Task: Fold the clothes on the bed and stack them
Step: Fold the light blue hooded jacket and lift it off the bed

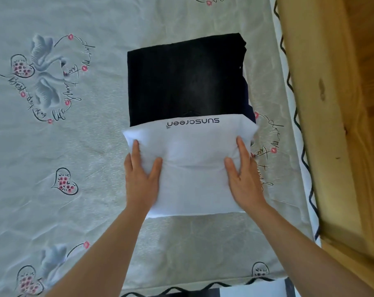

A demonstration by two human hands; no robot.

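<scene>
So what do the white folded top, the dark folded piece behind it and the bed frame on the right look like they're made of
White folded top: soft, matte fabric, likely a light knit; it dents under each hand's grip and carries printed lettering.
Dark folded piece: heavier cloth, possibly faded denim, judging by the pale worn patch; not certain.
Bed frame: pale wood with a light sheen, grain and knots visible.

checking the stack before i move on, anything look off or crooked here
The white shirt, held at its sides by both hands, only overlaps the near edge of the folded black garment, so it is not yet squarely stacked. Nothing looks damaged.
</scene>
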